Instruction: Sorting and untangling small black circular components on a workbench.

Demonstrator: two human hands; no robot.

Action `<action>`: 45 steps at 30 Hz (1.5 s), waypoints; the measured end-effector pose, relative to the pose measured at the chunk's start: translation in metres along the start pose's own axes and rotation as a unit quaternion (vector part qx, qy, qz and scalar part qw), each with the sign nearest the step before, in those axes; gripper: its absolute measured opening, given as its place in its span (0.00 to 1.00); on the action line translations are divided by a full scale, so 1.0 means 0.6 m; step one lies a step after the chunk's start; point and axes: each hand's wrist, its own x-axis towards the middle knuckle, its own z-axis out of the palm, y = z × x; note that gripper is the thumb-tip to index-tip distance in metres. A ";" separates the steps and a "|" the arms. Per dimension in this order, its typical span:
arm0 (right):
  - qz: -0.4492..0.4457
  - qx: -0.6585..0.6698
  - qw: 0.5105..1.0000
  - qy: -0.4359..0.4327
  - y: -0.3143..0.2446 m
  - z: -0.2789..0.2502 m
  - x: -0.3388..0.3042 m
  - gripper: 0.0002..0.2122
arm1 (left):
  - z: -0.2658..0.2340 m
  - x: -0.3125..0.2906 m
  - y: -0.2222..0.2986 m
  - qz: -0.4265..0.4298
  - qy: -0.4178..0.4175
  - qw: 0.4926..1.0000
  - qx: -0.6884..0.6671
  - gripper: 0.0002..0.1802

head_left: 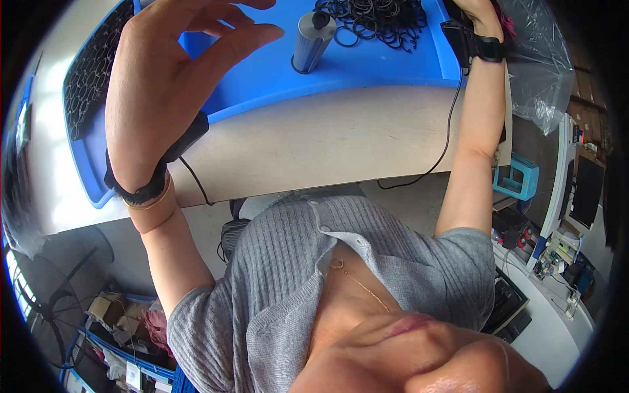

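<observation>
My left hand [152, 78] is raised over the left part of a blue tray [262, 82]. Its thumb stretches to the right, apart from the curled fingers, and nothing shows between them. To the right of the thumb, a grey-blue cylinder [310, 49] with a black knob on top stands in the tray. Behind it lies a loose heap of black rings [386, 19]. At the upper right edge, my right hand [483, 18] reaches past the tray's right side. Its fingers are cut off by the picture's edge, so what they touch is hidden.
Another blue tray [78, 171] at the left holds rows of black rings [88, 85]. Clear plastic sheeting [540, 78] hangs at the right. Black cables [452, 131] run from wrist devices over the table's pale front edge [314, 131]. A blue plastic stool [517, 177] stands at right.
</observation>
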 end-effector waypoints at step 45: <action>-0.001 -0.014 1.000 -0.015 -0.013 0.009 -0.008 0.05 | -0.009 0.000 0.004 -0.031 -0.028 0.998 -0.051 0.20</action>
